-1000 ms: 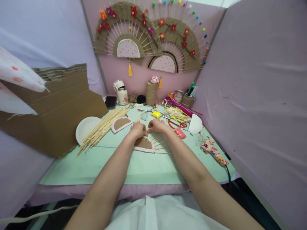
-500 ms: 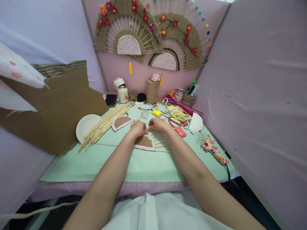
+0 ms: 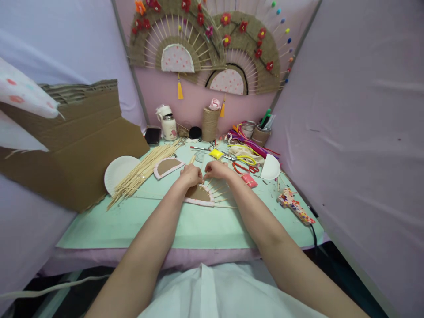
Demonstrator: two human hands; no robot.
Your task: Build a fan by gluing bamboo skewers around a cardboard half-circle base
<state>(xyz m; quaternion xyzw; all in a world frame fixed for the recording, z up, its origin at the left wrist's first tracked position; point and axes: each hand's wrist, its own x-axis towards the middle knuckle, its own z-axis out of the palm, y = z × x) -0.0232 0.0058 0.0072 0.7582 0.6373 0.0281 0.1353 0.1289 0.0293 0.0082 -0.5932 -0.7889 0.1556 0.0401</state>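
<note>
A small half-round cardboard fan piece (image 3: 200,195) with a pink rim lies on the green mat (image 3: 185,225), thin wooden skewers radiating from its top. My left hand (image 3: 191,174) rests on its upper left edge with the fingers curled in a pinch. Fingertip to fingertip with it, my right hand (image 3: 215,169) is also closed, pinching at a skewer above the piece. What each pinch holds is too small to make out clearly.
A bundle of wooden skewers (image 3: 145,170) and a white paper plate (image 3: 119,173) lie to the left, beside a second half-round piece (image 3: 168,167). Leaning cardboard (image 3: 76,145) stands at left. Scissors (image 3: 245,168), a half plate (image 3: 270,168), pipe cleaners and a glue gun (image 3: 294,206) sit right.
Both hands stay pinched together over the fan piece, shifting only slightly; the view has tilted a little downward.
</note>
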